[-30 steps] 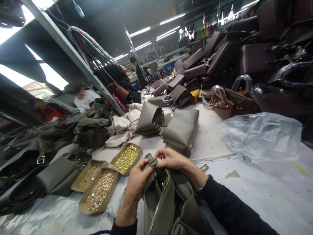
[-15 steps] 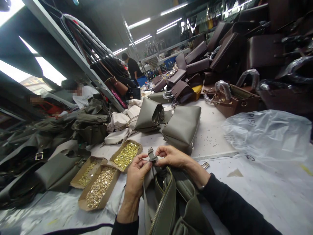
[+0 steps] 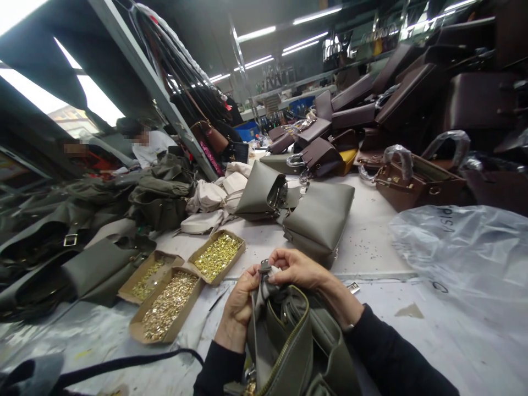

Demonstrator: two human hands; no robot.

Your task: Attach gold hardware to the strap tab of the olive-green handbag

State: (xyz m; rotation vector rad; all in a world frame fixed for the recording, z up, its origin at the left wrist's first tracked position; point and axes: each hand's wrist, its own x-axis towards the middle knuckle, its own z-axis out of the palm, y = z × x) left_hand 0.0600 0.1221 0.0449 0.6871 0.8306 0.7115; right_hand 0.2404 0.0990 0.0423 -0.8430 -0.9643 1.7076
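Note:
An olive-grey handbag (image 3: 289, 352) with an open brass zip lies close in front of me, at the bottom centre. My left hand (image 3: 240, 302) pinches the bag's grey-green strap (image 3: 256, 319) near its upper end. Against the other side of that end, my right hand (image 3: 299, 269) presses thumb and fingers together. A small tab (image 3: 264, 266) pokes up between the fingertips of both hands. Whitish material shows by the right fingers; its kind is unclear. Left of my hands stand cardboard trays of small gold metal pieces (image 3: 170, 305) and yellow-gold ones (image 3: 216, 257).
Two olive bags (image 3: 319, 217) lie just beyond my hands. Dark olive bags (image 3: 99, 269) are heaped at the left, brown bags (image 3: 416, 176) at the right. Clear plastic (image 3: 466, 247) spreads on the right, near a metal buckle (image 3: 353, 287). A person in white (image 3: 152, 147) sits at the back left.
The strap end has tipped down and more of it is now hidden between my fingers. My hands are closer together. The view has turned slightly, and a dark strap shows more at lower left.

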